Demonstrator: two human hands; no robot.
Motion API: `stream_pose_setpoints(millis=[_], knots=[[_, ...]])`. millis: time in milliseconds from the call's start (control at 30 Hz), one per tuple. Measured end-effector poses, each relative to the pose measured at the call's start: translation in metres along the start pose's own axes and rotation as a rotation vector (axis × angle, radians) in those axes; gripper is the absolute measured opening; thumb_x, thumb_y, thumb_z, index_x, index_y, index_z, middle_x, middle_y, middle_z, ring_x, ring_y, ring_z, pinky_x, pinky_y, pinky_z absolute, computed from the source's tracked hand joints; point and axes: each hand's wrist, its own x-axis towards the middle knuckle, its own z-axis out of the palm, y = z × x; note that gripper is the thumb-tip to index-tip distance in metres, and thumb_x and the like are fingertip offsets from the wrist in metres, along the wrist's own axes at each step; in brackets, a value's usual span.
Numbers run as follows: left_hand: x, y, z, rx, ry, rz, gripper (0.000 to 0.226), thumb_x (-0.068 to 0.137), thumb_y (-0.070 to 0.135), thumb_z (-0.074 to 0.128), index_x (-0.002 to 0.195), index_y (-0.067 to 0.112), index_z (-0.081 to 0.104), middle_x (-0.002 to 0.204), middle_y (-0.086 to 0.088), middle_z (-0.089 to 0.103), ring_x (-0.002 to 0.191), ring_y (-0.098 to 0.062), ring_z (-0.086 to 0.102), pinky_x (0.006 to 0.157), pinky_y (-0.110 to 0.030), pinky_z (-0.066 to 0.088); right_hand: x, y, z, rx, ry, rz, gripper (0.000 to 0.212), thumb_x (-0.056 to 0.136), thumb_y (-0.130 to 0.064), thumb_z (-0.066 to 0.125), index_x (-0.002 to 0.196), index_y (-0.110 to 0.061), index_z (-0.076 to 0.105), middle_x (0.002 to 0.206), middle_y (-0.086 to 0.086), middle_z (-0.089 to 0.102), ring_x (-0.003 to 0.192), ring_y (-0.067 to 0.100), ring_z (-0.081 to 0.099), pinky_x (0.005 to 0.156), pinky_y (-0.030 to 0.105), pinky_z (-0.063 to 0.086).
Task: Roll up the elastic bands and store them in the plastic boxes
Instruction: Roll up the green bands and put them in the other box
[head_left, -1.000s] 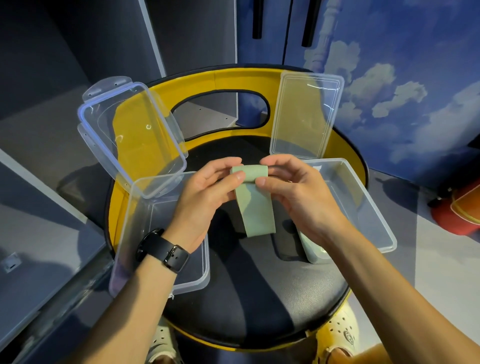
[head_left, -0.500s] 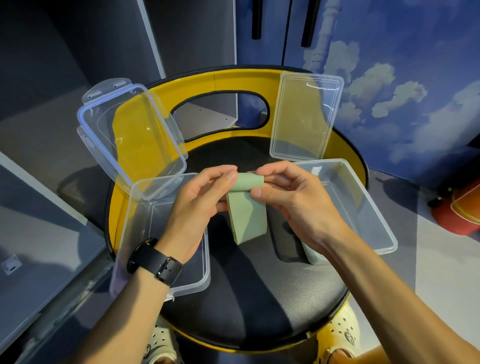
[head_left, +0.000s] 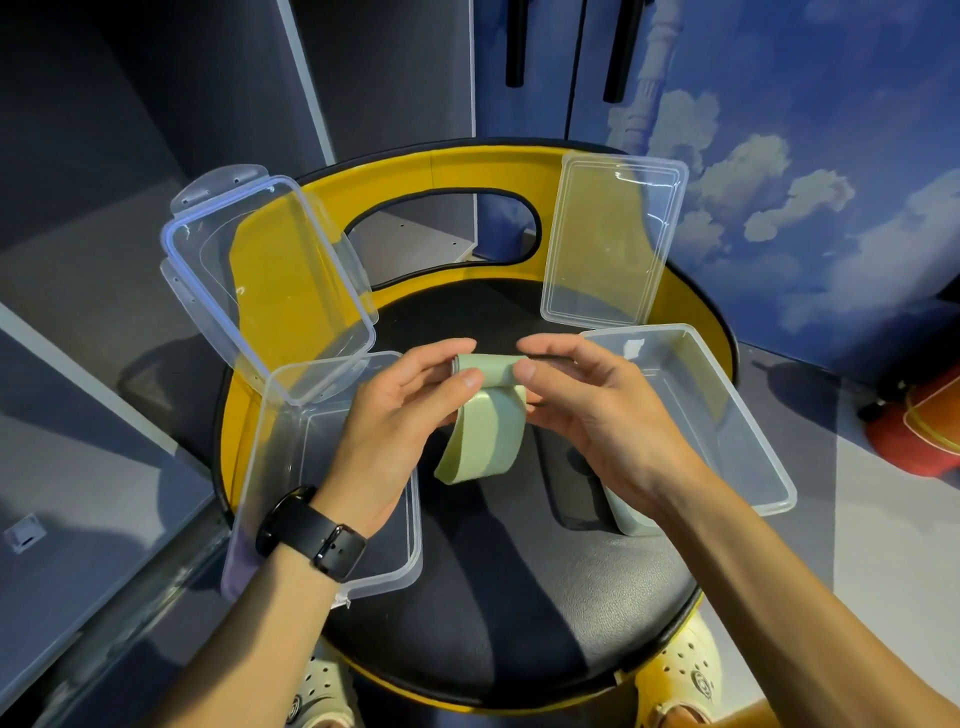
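Fingers of the left hand and right hand pinch the rolled top of a pale green elastic band, its tail hanging below them, between two clear rectangular plastic boxes flanking the hands.

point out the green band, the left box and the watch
green band (head_left: 480, 441), head view, hanging tail
left box (head_left: 249, 509), head view, outer wall
watch (head_left: 311, 532), head view, black strap
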Motion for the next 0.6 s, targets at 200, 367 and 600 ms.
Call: stream_pose_setpoints(millis=[200,367,600], knots=[[0.000,-0.001,0.001,-0.015,-0.001,0.000,0.030,0.087,0.009,0.064,0.107,0.031,0.068,0.106,0.006,0.072,0.104,-0.009,0.066,0.083,-0.022,0.052,0.002,0.001,-0.001,0.005,0.015,0.002,0.024,0.083,0.000,0.068,0.106,-0.006,0.068,0.101,0.015,0.073,0.090,0.020,0.070,0.081,0.024,0.057],[-0.001,-0.001,0.002,-0.058,0.012,0.012,0.032,0.086,0.003,0.063,0.107,0.026,0.069,0.102,0.007,0.073,0.100,-0.007,0.066,0.084,-0.021,0.052,0.002,0.003,-0.001,0.020,0.025,0.014,0.034,0.083,0.000,0.068,0.116,-0.007,0.064,0.106,0.011,0.074,0.100,0.023,0.071,0.087,0.028,0.057],[0.000,-0.006,0.006,0.011,0.053,0.030,0.037,0.087,0.009,0.065,0.116,0.031,0.065,0.115,0.011,0.070,0.109,-0.004,0.064,0.088,-0.021,0.052,-0.001,0.013,0.009,-0.115,0.076,-0.006,0.022,0.093,-0.014,0.062,0.112,-0.017,0.071,0.106,-0.001,0.075,0.106,0.017,0.068,0.098,0.034,0.052]])
